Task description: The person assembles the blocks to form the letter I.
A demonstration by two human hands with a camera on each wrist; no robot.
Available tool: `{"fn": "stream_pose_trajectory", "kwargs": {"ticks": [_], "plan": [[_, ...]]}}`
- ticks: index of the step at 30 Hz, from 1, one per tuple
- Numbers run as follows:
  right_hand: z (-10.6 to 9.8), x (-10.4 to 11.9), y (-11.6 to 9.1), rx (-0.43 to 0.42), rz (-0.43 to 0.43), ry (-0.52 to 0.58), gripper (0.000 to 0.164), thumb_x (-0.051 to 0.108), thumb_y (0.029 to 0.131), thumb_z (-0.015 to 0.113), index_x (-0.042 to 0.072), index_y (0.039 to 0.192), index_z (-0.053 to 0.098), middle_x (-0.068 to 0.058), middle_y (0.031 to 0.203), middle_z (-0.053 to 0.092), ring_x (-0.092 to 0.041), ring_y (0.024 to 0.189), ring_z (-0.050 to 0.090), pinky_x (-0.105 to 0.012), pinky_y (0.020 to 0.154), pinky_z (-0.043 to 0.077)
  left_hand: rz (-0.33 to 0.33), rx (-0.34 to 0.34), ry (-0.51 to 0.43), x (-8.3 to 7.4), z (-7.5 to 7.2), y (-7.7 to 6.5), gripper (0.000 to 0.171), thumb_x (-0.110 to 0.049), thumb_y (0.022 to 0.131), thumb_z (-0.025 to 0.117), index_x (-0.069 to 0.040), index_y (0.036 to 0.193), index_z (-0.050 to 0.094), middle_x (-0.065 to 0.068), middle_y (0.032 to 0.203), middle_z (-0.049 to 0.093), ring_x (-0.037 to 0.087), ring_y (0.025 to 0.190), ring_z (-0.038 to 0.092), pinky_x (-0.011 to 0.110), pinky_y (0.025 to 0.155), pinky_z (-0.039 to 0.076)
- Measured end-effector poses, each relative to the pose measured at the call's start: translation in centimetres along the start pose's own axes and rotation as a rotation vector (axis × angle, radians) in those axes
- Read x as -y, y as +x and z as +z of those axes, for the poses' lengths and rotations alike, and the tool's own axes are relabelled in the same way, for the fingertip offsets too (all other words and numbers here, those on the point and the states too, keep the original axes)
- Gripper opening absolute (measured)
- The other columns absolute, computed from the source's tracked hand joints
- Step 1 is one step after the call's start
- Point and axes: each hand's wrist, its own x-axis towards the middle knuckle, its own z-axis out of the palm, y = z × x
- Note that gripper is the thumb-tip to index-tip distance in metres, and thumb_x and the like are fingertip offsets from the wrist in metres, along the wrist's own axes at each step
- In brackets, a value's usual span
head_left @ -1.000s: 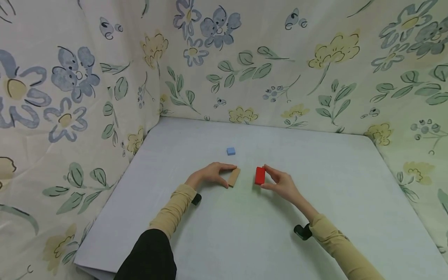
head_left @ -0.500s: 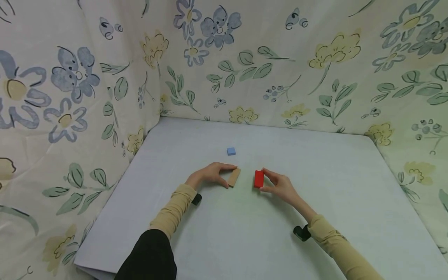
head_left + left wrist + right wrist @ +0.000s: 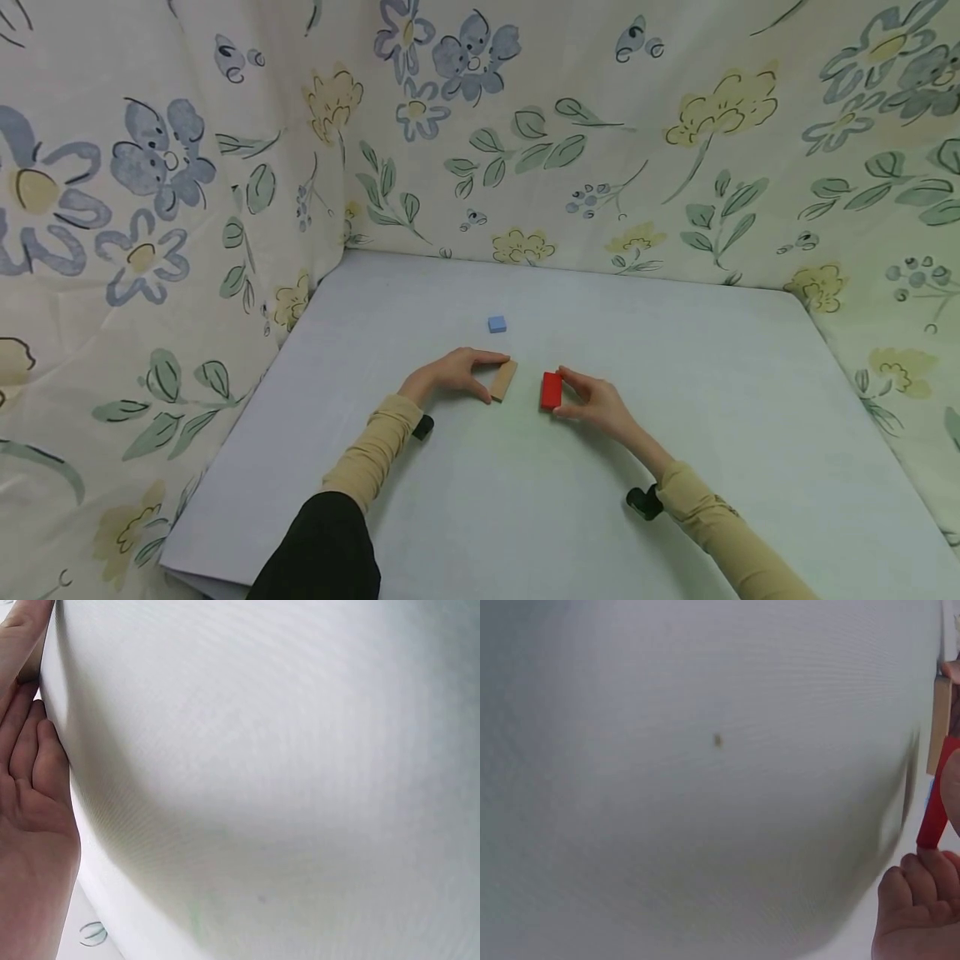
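Observation:
In the head view my left hand (image 3: 453, 372) pinches a flat, light wooden block (image 3: 503, 381) by its ends, between thumb and forefinger. Across a small gap to the right, my right hand (image 3: 600, 404) grips a red rectangular block (image 3: 551, 391) the same way. The right wrist view catches the red block (image 3: 934, 810) at its edge, with the wooden block (image 3: 940, 724) beyond. Only the palm and curled fingers of the left hand (image 3: 34, 795) show in the left wrist view; its block is mostly hidden there.
A small blue block (image 3: 497, 324) lies farther back on the white table (image 3: 675, 350), beyond the wooden block. Floral curtains (image 3: 555, 167) hang behind the table and along its sides. Dark wrist cameras (image 3: 645, 503) sit under both forearms.
My right hand has brought the red block slightly left and nearer to me, closing some of the gap to the wooden block. The left hand and the blue block stay put.

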Motion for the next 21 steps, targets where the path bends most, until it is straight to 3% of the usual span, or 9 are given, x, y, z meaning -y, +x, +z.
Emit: {"fn": "stream_pose_trajectory", "kwargs": {"ticks": [21], "plan": [[0.84,-0.52,-0.21,-0.022,-0.028,-0.049,0.073,0.019,0.074,0.081,0.000,0.137,0.049,-0.017,0.137,0.053,-0.034,0.131,0.045,-0.048,0.105,0.040,-0.028,0.005,-0.001,-0.22,0.04,0.02,0.079,-0.023,0.074,0.081,-0.021,0.143,0.043,-0.005,0.149,0.041,0.018,0.142,0.030,0.039,0.117,0.026]]}}
